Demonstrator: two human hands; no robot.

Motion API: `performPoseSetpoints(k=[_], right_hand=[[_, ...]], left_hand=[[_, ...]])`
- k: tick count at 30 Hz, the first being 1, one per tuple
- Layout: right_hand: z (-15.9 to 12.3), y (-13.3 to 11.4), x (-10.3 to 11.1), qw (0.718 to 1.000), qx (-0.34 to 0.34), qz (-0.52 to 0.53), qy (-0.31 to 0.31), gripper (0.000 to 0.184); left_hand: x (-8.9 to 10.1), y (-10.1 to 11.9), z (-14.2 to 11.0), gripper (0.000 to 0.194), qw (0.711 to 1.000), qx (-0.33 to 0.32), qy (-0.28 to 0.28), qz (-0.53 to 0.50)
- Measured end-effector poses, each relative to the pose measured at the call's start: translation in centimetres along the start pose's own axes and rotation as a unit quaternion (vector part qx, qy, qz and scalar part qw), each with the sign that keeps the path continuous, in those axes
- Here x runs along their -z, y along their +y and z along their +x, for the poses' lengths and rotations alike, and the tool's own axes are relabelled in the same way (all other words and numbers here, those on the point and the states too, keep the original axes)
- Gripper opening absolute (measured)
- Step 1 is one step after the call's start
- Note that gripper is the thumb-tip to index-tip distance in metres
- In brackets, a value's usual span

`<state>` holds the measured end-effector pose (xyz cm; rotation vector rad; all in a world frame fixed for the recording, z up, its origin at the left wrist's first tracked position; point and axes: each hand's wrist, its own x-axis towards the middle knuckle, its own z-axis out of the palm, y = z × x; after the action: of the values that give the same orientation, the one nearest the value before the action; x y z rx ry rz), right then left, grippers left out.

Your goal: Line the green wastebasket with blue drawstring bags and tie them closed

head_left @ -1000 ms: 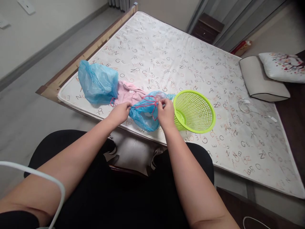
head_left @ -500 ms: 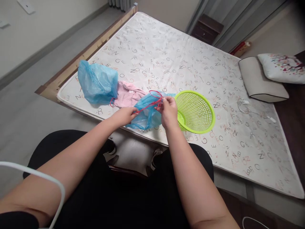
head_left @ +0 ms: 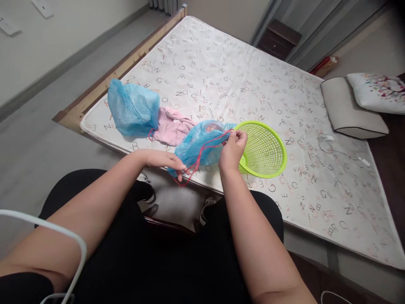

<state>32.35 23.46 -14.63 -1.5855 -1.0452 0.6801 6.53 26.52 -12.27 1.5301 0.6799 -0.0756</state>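
A blue plastic bag [head_left: 201, 141] with a red drawstring [head_left: 202, 152] lies at the near edge of the mattress [head_left: 253, 84]. My left hand [head_left: 164, 160] pinches one end of the drawstring low, at the mattress edge. My right hand [head_left: 232, 147] pinches the other end higher up, beside the rim of a green plastic basket [head_left: 262, 147] lying on its side. The string runs taut between both hands across the bag.
A second blue bag [head_left: 133, 107] sits to the left, with a pink cloth [head_left: 172, 126] between the two bags. Two pillows [head_left: 351, 107] lie at the far right. A white cable [head_left: 335, 145] rests near them. A dark nightstand [head_left: 278, 40] stands behind the mattress.
My hands have drawn apart along the drawstring: the left one moved down toward me, the right one moved right toward the basket. The bag is bunched tighter.
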Motion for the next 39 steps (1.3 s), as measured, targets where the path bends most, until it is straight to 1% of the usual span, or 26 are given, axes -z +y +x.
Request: performPoseSetpoints(k=[1,2,3,5,6,7,8,9,10,11,12,13,14,15,17,18,19,22,24,26,29,31,33,35,37,39], right_hand=[[-0.2,-0.1,-0.2,1.0,0.007,0.001,0.001,0.044],[-0.4,-0.2,-0.4,1.0,0.013,0.011,0.008,0.043],[-0.7,-0.4,-0.7,0.999,0.02,0.029,0.014,0.041],[-1.2,-0.8,-1.4,0.997,0.038,0.072,-0.011,0.034],[-1.4,-1.1,-1.8,0.994,0.049,0.097,-0.027,0.031],[-1.7,-1.4,-2.1,0.99,0.057,0.122,-0.044,0.029],[-1.9,-1.7,-2.3,0.985,0.061,0.146,-0.063,0.027],[-2.1,-1.9,-2.4,0.981,0.061,0.166,-0.081,0.026],[-2.3,-2.1,-2.3,0.977,0.058,0.179,-0.096,0.026],[-2.5,-2.3,-2.2,0.976,0.054,0.186,-0.103,0.026],[-2.8,-2.4,-1.9,0.976,0.048,0.186,-0.102,0.027],[-3.1,-2.5,-1.5,0.978,0.042,0.18,-0.093,0.027],[-3.4,-2.5,-1.1,0.981,0.035,0.171,-0.082,0.028],[-3.9,-2.4,-0.6,0.984,0.027,0.162,-0.071,0.028],[-4.8,-1.9,0.4,0.988,0.008,0.145,-0.061,0.029],[-5.2,-1.5,0.8,0.989,-0.001,0.132,-0.061,0.03],[-5.5,-0.9,1.1,0.991,-0.007,0.112,-0.066,0.031],[-6.0,1.3,1.6,0.996,-0.004,0.018,-0.089,0.034],[-6.0,2.8,1.6,0.99,0.009,-0.06,-0.127,0.035],[-6.3,4.0,1.7,0.971,0.028,-0.14,-0.192,0.033],[-7.5,4.8,1.8,0.946,0.046,-0.184,-0.264,0.024],[-8.7,4.8,2.0,0.934,0.057,-0.196,-0.294,0.026],[-9.9,4.5,2.1,0.927,0.073,-0.2,-0.308,0.034],[-10.9,4.2,2.1,0.922,0.089,-0.198,-0.319,0.041],[-11.8,3.8,2.2,0.918,0.093,-0.183,-0.34,0.049],[-12.3,2.9,2.5,0.912,0.084,-0.153,-0.371,0.06]], left_hand=[[0.0,0.2,0.0,0.036,1.0,-0.012,0.01,0.001],[-0.1,0.3,0.2,0.042,0.998,-0.019,0.053,0.009],[-0.1,0.1,0.6,0.046,0.992,-0.023,0.124,0.022],[-0.4,-0.6,1.7,0.05,0.957,-0.036,0.282,0.06],[-0.6,-1.0,2.3,0.058,0.939,-0.05,0.331,0.082],[-0.9,-1.4,2.8,0.07,0.929,-0.068,0.352,0.096],[-1.1,-1.7,3.3,0.079,0.928,-0.086,0.347,0.102],[-1.4,-1.9,3.7,0.081,0.934,-0.101,0.327,0.102],[-1.6,-1.9,4.1,0.075,0.942,-0.109,0.302,0.099],[-1.7,-1.9,4.3,0.064,0.949,-0.111,0.28,0.096],[-1.8,-1.9,4.4,0.053,0.953,-0.109,0.268,0.091],[-1.7,-1.8,4.4,0.045,0.954,-0.103,0.269,0.082],[-1.5,-1.8,4.3,0.042,0.951,-0.093,0.287,0.065],[-1.3,-1.8,4.2,0.04,0.944,-0.081,0.318,0.04],[-0.7,-2.3,3.9,0.039,0.921,-0.064,0.383,-0.031],[-0.5,-2.6,3.7,0.039,0.911,-0.058,0.403,-0.069],[-0.3,-3.0,3.5,0.038,0.905,-0.055,0.409,-0.103],[-0.6,-4.5,3.0,0.04,0.908,-0.035,0.383,-0.166],[-1.5,-5.4,2.6,0.044,0.911,-0.024,0.378,-0.164],[-2.6,-6.2,2.0,0.048,0.911,-0.016,0.382,-0.151],[-4.6,-7.2,0.6,0.053,0.913,-0.003,0.388,-0.127],[-5.8,-7.6,-0.6,0.048,0.92,-0.007,0.374,-0.114],[-6.6,-7.5,-1.6,0.045,0.929,-0.01,0.357,-0.102],[-7.0,-6.6,-2.5,0.041,0.939,-0.02,0.33,-0.093],[-7.0,-5.0,-3.3,0.041,0.947,-0.029,0.31,-0.081],[-7.0,-2.6,-3.9,0.046,0.951,-0.036,0.3,-0.066]])
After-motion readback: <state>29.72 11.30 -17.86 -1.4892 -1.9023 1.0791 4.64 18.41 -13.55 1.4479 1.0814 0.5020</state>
